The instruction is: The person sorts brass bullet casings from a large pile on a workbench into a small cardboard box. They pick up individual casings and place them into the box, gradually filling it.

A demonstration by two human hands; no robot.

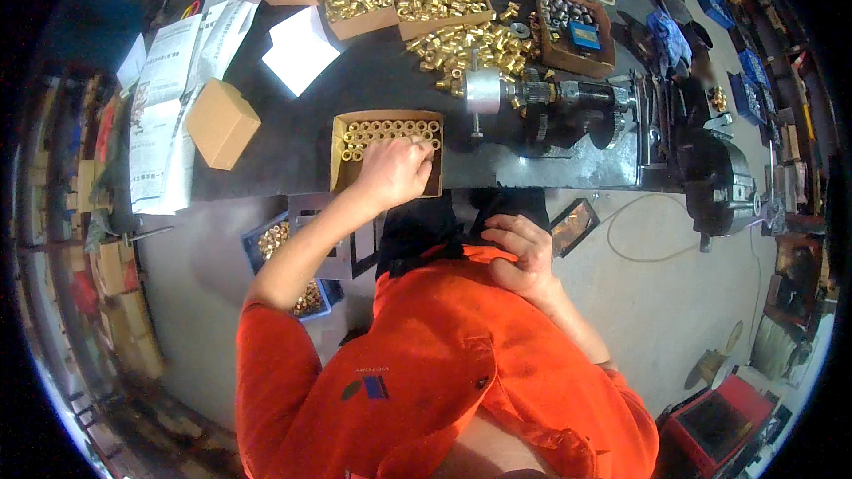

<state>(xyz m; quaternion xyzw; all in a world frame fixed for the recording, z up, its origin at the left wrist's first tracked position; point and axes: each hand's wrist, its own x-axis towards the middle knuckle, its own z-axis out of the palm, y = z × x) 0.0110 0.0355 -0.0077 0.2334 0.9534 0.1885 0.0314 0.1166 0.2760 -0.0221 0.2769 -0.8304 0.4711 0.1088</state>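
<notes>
A shallow cardboard box [337, 179] at the bench's front edge holds rows of brass fittings [362, 131] standing with their round open ends up. Over this box my left hand [397, 168] reaches in, its fingers pinched together on a brass fitting at the right end of the rows. The hand covers the middle of the box and part of the fitting. In front of my body, below the bench edge, my right hand [524, 253] is raised with its fingers curled in. Whatever lies in its palm is hidden.
Loose brass fittings [453, 49] are heaped behind a metal shaft fixture [568, 98]. Two full cardboard boxes [359, 28] of fittings stand farther back. A closed carton [211, 137] and newspaper sheets [164, 124] lie left. Blue bins [255, 239] sit under the bench.
</notes>
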